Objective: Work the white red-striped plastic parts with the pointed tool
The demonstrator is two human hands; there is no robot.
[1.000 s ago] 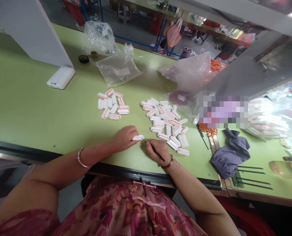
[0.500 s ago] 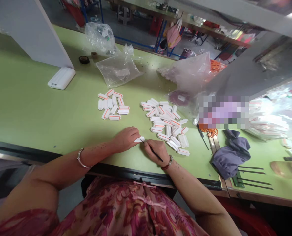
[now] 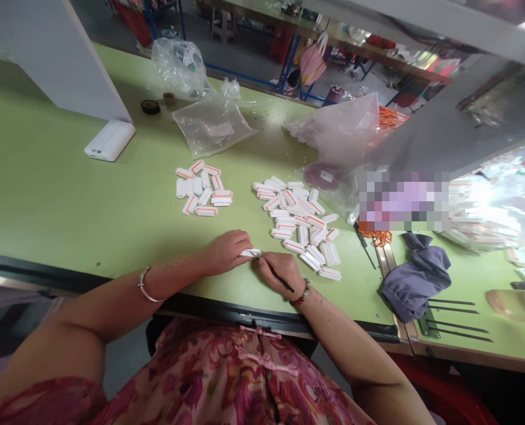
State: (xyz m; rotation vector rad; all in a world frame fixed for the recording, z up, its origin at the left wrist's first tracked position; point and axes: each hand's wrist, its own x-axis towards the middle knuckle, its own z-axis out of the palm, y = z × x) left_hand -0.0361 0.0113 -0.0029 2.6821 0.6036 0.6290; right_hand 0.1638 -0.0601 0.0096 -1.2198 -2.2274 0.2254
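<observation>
My left hand rests on the green table, its fingers closed around one end of a small white plastic piece. From the right, my right hand grips a slim black pen-like tool, its thin tip touching or just over that piece. Whether the tip presses on it I cannot tell. Beyond my right hand spreads a large loose pile of similar white pieces, many with an orange stripe. A smaller group of the same pieces lies farther off to the left.
Clear plastic bags and a black tape roll lie at the back. A white power bank sits by the left partition. To the right are a dark screwdriver-like tool, grey cloth, thin black rods and a bag of white pieces.
The white piece in my left hand has tilted slightly, and the tool's tip has shifted a little along it. Both hands stay almost in place; the piles look the same.
</observation>
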